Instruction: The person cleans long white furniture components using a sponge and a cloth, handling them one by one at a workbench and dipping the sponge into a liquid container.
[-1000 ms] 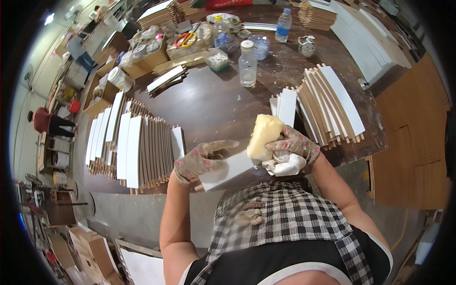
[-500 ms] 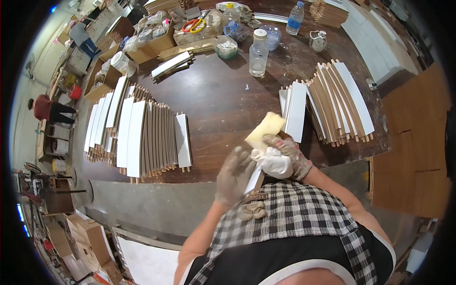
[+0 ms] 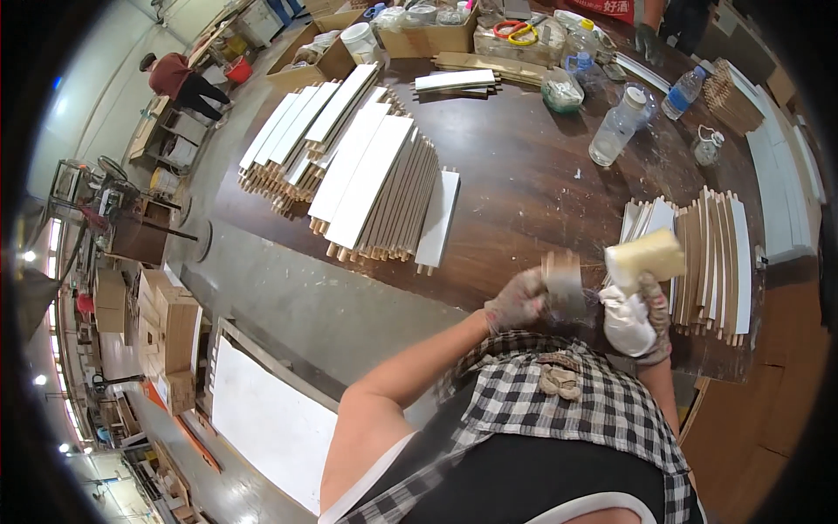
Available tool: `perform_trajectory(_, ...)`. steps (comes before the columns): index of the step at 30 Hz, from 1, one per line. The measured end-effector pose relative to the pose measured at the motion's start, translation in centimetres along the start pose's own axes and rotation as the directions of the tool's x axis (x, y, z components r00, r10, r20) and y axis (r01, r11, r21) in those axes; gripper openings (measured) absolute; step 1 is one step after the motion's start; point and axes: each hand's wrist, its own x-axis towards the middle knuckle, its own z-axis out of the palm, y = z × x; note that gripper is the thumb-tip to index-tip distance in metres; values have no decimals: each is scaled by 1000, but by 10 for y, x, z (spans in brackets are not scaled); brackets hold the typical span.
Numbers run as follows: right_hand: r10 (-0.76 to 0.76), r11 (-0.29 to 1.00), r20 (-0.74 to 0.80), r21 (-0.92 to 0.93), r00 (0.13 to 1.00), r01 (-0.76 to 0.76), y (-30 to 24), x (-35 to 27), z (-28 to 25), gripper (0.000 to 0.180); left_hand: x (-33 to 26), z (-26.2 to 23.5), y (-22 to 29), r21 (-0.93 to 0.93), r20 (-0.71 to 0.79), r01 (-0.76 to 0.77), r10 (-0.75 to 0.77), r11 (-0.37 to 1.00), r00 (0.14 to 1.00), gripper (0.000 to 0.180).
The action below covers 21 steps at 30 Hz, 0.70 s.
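Note:
My left hand (image 3: 518, 301), in a stained work glove, is closed on a short white-and-brown slat (image 3: 564, 284) that is smeared by motion and held up over the table's near edge. My right hand (image 3: 655, 321), gloved too, grips a pale yellow sponge (image 3: 648, 255) together with a bunched white cloth (image 3: 627, 321). Right beside that hand stands a row of white-faced slats (image 3: 717, 253) with pegged ends. A larger stack of similar slats (image 3: 371, 179) is to the left, with one slat (image 3: 439, 218) at its right end.
Bottles, including a clear white-capped bottle (image 3: 616, 131) and a blue-labelled bottle (image 3: 683, 93), stand toward the back of the dark table (image 3: 515, 175). Scissors (image 3: 517, 32) and cardboard boxes (image 3: 428, 39) are behind. Another person's gloved hand (image 3: 646, 41) shows at the far edge.
The view has swung leftward. My left hand, formerly open-fingered beside the slat, now holds it up, away from my body. The sponge and cloth remain in my right hand, now nearer the right-hand row.

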Motion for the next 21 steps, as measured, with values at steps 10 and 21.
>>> perform_trajectory(10,-191,490,579,-644,793,588,-9,12,66,67,37,-16,81,210,-559,-18,135,978,818,26)
perform_trajectory(21,-506,121,541,-726,671,677,-32,83,82,46,39,-6,108,303,-335,7,99,953,937,44)
